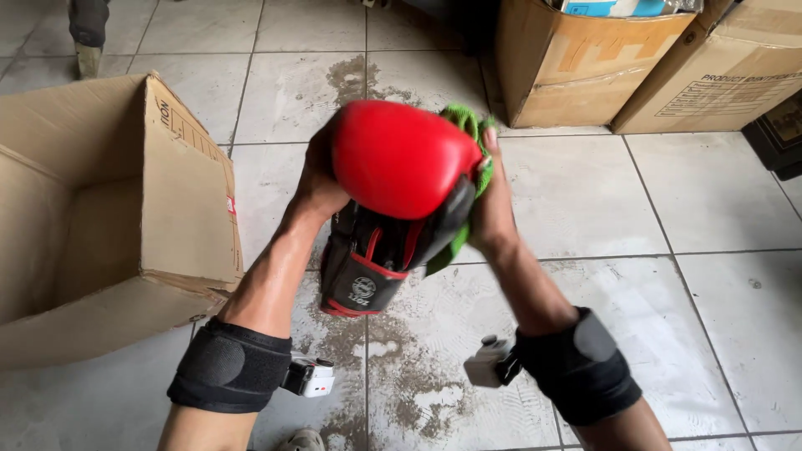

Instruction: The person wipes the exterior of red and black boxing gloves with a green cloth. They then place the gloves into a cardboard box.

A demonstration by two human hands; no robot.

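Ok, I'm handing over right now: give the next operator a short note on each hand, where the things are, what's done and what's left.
Left hand: grips the red boxing glove from its left side, held up over the tiled floor.
Right hand: presses a green cloth against the glove's right side.
Open cardboard box lies on its side to the left; its visible inside looks empty.
Done: glove in hand, cloth on it.
Left: how much is wiped cannot be told; the glove is not in the box.

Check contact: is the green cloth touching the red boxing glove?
Touching. The head view shows the right hand pressing the green cloth against the side of the red boxing glove, with no gap visible.
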